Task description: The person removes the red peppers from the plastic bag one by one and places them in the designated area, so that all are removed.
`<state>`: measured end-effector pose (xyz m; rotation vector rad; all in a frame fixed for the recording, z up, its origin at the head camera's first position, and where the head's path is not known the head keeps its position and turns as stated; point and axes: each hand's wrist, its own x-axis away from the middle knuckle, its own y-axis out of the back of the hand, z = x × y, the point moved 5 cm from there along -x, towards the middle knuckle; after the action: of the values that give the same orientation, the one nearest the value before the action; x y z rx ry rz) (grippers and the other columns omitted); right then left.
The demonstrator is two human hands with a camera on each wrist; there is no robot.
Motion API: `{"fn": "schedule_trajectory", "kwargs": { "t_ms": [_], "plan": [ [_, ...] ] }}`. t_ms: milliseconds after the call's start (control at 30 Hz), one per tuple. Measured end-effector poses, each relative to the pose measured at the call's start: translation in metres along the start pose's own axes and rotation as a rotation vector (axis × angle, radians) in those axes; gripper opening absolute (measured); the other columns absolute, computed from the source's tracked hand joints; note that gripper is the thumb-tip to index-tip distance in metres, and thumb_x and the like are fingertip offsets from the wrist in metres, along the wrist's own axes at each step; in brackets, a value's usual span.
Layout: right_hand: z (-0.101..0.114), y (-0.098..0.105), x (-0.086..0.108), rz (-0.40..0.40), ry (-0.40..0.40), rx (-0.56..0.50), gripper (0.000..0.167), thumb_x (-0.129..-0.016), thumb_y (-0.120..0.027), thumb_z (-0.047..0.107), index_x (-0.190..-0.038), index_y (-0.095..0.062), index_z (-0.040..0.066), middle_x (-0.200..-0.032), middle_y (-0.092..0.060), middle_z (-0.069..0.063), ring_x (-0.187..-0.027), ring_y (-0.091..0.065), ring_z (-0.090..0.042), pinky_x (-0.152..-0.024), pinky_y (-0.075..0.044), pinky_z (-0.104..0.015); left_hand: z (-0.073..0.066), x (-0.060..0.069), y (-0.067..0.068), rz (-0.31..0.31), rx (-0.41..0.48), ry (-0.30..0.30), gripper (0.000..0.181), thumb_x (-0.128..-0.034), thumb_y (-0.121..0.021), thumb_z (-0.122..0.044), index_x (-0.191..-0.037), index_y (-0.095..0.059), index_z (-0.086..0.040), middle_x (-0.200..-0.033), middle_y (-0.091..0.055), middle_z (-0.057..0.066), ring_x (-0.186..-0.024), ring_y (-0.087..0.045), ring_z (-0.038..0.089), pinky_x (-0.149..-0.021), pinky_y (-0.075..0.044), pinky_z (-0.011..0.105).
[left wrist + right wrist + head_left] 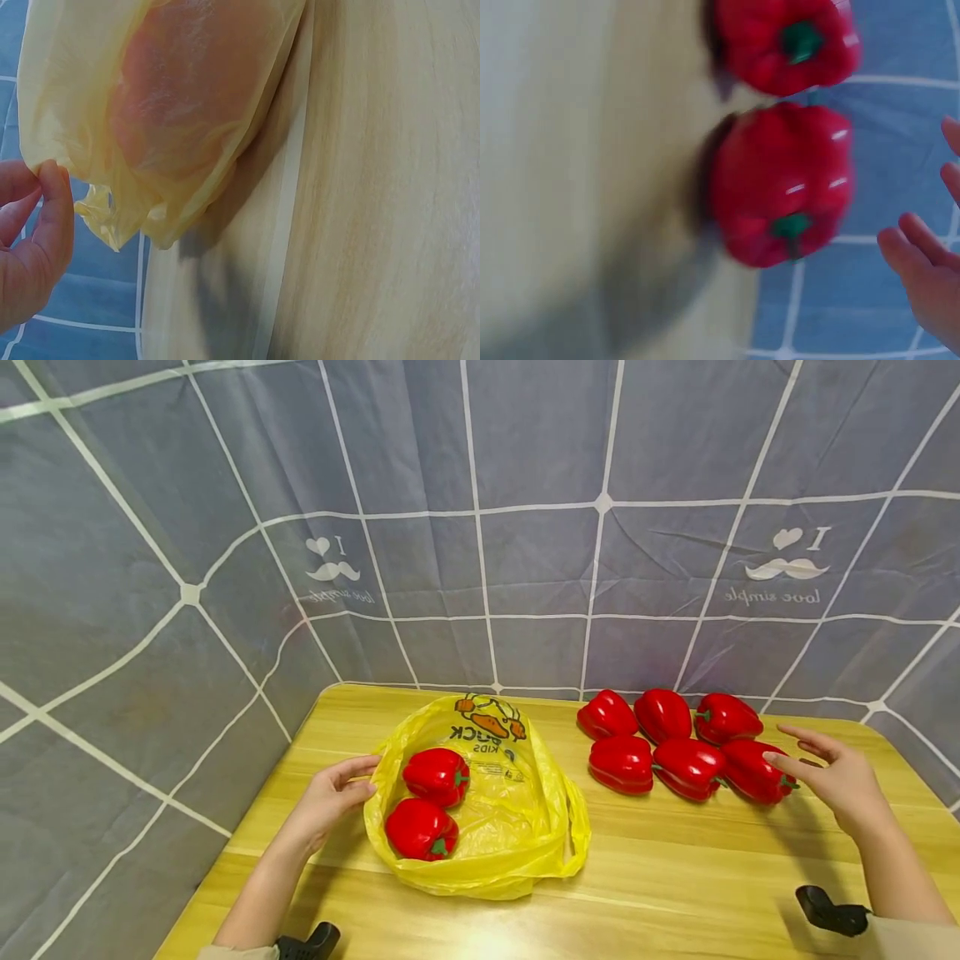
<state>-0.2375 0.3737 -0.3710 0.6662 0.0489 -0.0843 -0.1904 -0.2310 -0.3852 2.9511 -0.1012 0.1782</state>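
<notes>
A yellow plastic bag [517, 852] with a duck print lies wide at the mouth on the table, two red bell peppers [437, 777] inside its left part. At the bag's left rim, my left hand [330, 797] pinches the film between thumb and fingers; the left wrist view shows the same pinch. To the right, my right hand [840, 777] hovers with fingers spread, holding nothing. Nearest to it is the front right bell pepper [756, 772], which the right wrist view shows as a pepper [784, 184] apart from the fingers.
Several more red bell peppers [663, 717] sit in two rows at the back right of the wooden table [645, 877]. A grey curtain with white grid lines [540, 568] hangs behind the table and along its left side. Black wrist mounts [832, 912] show on both arms.
</notes>
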Motion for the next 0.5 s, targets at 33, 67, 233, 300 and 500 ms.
{"fn": "schedule_trajectory", "kwargs": {
  "t_ms": [33,67,233,300,500],
  "plan": [
    [0.005,0.001,0.0,0.016,0.013,-0.009,0.049,-0.088,-0.066,0.026,-0.134,-0.051,0.031,-0.13,-0.043,0.0,-0.098,-0.04,0.006,-0.067,-0.039,-0.004,0.0,0.0,-0.001,0.002,0.0,0.001,0.046,-0.0895,-0.055,0.001,-0.132,-0.041,0.012,-0.123,-0.051,0.027,-0.089,-0.059,0.007,-0.079,-0.051,0.025],
    [0.01,0.002,-0.001,0.028,0.027,-0.013,0.05,-0.088,-0.066,0.025,-0.135,-0.051,0.029,-0.126,-0.043,0.008,-0.098,-0.039,0.008,-0.068,-0.039,-0.004,0.001,0.0,-0.002,0.003,0.0,0.0,0.046,-0.0894,-0.055,0.002,-0.132,-0.041,0.012,-0.123,-0.051,0.027,-0.089,-0.059,0.007,-0.079,-0.051,0.025],
    [0.038,-0.003,-0.006,0.104,0.06,-0.029,0.05,-0.089,-0.064,0.025,-0.136,-0.049,0.024,-0.121,-0.041,0.022,-0.106,-0.042,0.002,-0.07,-0.041,-0.006,0.0,-0.001,-0.002,-0.001,-0.002,-0.001,0.047,-0.089,-0.056,0.002,-0.132,-0.041,0.012,-0.123,-0.051,0.027,-0.089,-0.059,0.006,-0.08,-0.051,0.026],
    [0.05,-0.008,-0.007,0.126,0.083,-0.069,0.047,-0.089,-0.064,0.022,-0.134,-0.051,0.023,-0.119,-0.044,0.023,-0.107,-0.043,0.002,-0.071,-0.041,-0.007,0.0,-0.001,-0.002,0.001,-0.003,0.0,0.047,-0.0892,-0.056,0.001,-0.132,-0.041,0.012,-0.123,-0.051,0.027,-0.089,-0.059,0.006,-0.08,-0.051,0.026],
    [0.083,-0.023,-0.01,0.18,0.173,-0.189,0.039,-0.088,-0.065,0.012,-0.125,-0.057,0.018,-0.106,-0.059,0.025,-0.1,-0.05,0.009,-0.076,-0.042,-0.007,-0.001,0.0,-0.001,0.005,-0.004,-0.001,0.047,-0.0897,-0.055,0.001,-0.133,-0.041,0.012,-0.124,-0.051,0.027,-0.089,-0.059,0.007,-0.079,-0.051,0.025]
  ]
}}
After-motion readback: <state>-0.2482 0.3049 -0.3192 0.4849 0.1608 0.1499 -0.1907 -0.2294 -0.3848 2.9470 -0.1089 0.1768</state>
